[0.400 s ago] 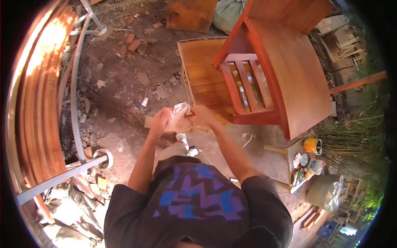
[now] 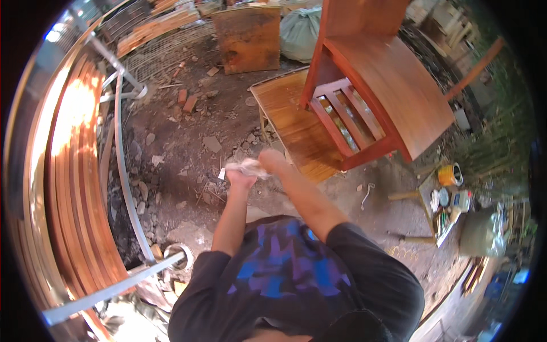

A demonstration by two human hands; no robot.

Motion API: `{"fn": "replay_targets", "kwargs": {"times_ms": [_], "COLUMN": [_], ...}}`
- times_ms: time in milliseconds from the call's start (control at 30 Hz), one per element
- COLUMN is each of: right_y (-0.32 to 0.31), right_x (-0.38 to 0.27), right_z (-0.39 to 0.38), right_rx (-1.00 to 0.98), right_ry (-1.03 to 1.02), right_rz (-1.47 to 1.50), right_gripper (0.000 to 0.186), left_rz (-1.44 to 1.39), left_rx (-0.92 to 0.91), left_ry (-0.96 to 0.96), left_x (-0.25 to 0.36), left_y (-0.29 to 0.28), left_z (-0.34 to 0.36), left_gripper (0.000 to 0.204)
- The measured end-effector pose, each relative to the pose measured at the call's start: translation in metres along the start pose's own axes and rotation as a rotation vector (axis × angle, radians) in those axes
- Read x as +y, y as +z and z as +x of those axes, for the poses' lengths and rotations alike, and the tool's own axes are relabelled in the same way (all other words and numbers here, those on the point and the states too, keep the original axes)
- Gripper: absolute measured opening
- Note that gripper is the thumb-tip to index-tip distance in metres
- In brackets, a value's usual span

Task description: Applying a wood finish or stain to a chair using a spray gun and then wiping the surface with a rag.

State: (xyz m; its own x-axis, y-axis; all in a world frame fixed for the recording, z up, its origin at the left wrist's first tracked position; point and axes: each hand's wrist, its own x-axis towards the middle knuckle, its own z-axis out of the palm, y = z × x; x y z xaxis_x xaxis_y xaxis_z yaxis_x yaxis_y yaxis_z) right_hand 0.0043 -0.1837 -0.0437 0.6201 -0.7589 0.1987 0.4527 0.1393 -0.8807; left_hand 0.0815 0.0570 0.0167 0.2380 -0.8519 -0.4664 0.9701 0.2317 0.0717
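In front of my body, both hands are closed on a crumpled whitish rag bunched between them. My left hand grips its left part from below, fingers partly hidden by the folds. My right hand holds the other end, slightly higher and blurred by motion. Beyond my right hand stands a reddish-brown wooden chair with a slatted section, on a low varnished wooden board. Neither hand touches the chair.
Long stacked planks and a metal frame line the left. At right, a small stand carries a yellow can and several containers. Rubble and bricks litter the ground. Behind are a wooden panel and a pale sack.
My view has shifted, showing more of the background. My hands have drawn closer together, and the rag is now bunched across between them instead of hanging lower.
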Motion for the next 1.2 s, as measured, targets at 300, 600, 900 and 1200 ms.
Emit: {"fn": "replay_targets", "kwargs": {"times_ms": [300,600,900,1200], "right_y": [0.160,0.133,0.065,0.031], "right_x": [-0.121,0.019,-0.133,-0.114], "right_z": [0.036,-0.045,0.091,0.219], "right_rx": [0.215,0.614,1.082,1.205], "right_ry": [0.151,0.585,-0.412,-0.876], "right_rz": [0.919,-0.935,-0.386,-0.367], "right_gripper": [0.056,0.045,0.025,0.055], "left_rz": [0.215,0.808,1.100,1.309], "left_rx": [0.336,0.295,0.704,0.516], "left_ry": [0.002,-0.129,-0.332,-0.274], "left_x": [0.175,0.260,0.395,0.421], "left_y": [0.001,0.045,-0.097,-0.036], "left_z": [0.017,0.056,0.026,0.095], "left_gripper": [0.099,0.082,0.062,0.053]}}
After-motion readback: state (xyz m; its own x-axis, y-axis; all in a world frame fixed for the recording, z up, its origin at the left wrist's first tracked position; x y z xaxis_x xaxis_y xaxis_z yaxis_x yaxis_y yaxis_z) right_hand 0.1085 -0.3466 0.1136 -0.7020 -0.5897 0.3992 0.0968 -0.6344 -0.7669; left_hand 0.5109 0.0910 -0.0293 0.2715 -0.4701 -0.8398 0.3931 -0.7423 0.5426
